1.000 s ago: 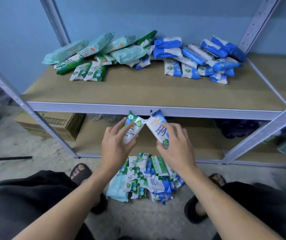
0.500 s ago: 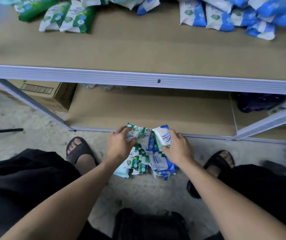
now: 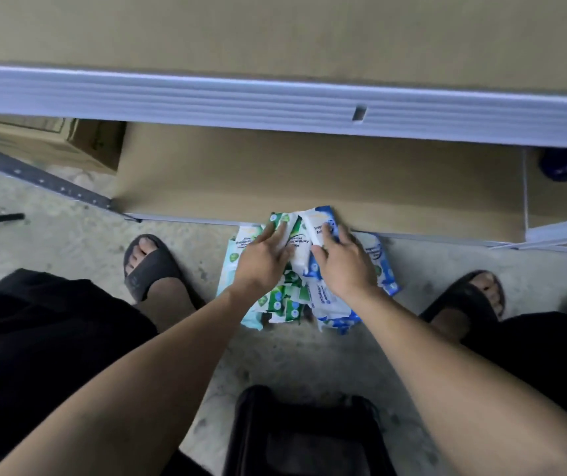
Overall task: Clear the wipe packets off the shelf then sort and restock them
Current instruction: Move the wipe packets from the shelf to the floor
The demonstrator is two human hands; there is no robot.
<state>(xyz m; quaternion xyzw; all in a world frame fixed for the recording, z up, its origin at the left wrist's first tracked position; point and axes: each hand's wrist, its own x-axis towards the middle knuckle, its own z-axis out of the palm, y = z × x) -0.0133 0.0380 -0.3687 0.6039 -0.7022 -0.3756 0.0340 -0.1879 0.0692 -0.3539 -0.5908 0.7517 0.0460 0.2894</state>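
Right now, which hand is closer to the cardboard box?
Left. The left hand rests on the wipe packets, right of the cardboard box; the right hand is farther right.

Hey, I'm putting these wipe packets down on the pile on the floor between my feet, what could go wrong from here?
1. The green packets and blue packets overlap in one heap under your left hand and right hand, so the colours may get mixed when you sort.
2. Your left sandal and right sandal sit on either side of the heap; a shifted foot might crush or kick packets.
3. The concrete floor looks gritty and could dirty the wrappers.
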